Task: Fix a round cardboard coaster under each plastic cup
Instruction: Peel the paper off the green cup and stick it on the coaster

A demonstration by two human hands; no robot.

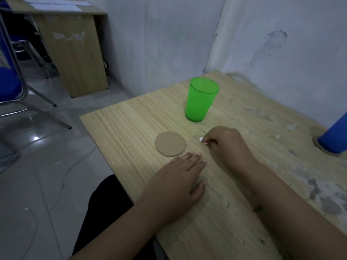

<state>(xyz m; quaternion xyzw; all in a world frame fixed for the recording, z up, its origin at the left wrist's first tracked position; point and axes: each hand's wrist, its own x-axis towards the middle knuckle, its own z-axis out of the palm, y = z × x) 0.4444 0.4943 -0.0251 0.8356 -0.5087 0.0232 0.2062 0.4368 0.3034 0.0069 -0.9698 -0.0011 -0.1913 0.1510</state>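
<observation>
I see both forearms bare, no sleeves, my left hand [176, 177] and right hand [225, 141] without rings (nails pale-tipped); dark trousers [105, 207] show beside the table [216, 231].

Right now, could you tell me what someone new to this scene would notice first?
The bright green cup stands upright near the far middle of the wooden table. In front of it a loose round cardboard coaster lies flat, with the left hand resting flat just behind it. The right hand pinches a small white scrap beside the coaster, and a blue cup already stands on a coaster at the right edge.
</observation>
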